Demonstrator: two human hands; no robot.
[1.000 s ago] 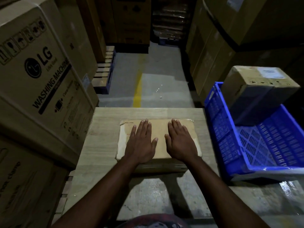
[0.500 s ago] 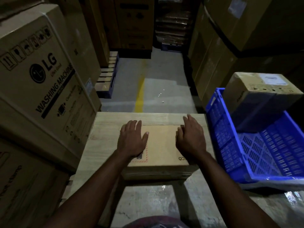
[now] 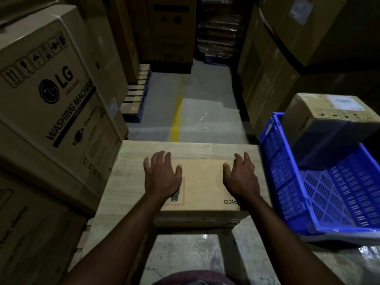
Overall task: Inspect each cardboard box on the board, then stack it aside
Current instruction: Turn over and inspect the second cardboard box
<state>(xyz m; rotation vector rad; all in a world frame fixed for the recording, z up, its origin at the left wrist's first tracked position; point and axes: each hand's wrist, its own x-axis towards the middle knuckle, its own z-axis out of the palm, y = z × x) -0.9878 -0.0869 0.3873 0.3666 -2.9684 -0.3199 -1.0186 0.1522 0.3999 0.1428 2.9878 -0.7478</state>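
A flat cardboard box (image 3: pixel 202 182) lies on the pale wooden board (image 3: pixel 127 161), printed face up, with a red dashed frame near its left side. My left hand (image 3: pixel 161 174) rests on the box's left part, thumb on the top face and fingers spread past the far left corner. On the right part lies my right hand (image 3: pixel 240 175), fingers reaching to the far right corner. Both palms lie on the top face, and neither hand is closed round the box.
A blue plastic crate (image 3: pixel 287 182) stands right of the board with a larger carton (image 3: pixel 329 120) leaning in it. Big washing-machine cartons (image 3: pixel 51 99) wall in the left side. More stacked cartons line the right and back. A grey floor aisle with a yellow line runs ahead.
A second ago both hands lay flat together on the middle of a plain, taped face. Now a printed face is up and the hands have spread to the box's left and right sides.
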